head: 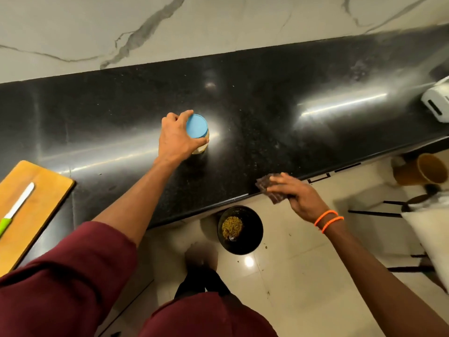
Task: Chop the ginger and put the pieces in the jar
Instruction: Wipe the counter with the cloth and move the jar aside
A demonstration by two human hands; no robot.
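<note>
Blue-lidded jar (198,132) is being gripped by the left hand (178,138) while the right hand (297,194) is wiping the bench (267,113) edge with a cloth (271,188), so tidying probably comes next.

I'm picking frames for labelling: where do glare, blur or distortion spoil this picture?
Head view: bright glare streaks cross the black countertop, strongest beside the jar that the left hand grips; the counter edge bows from wide-angle distortion; the right edge is smeared around the white appliance.
</note>
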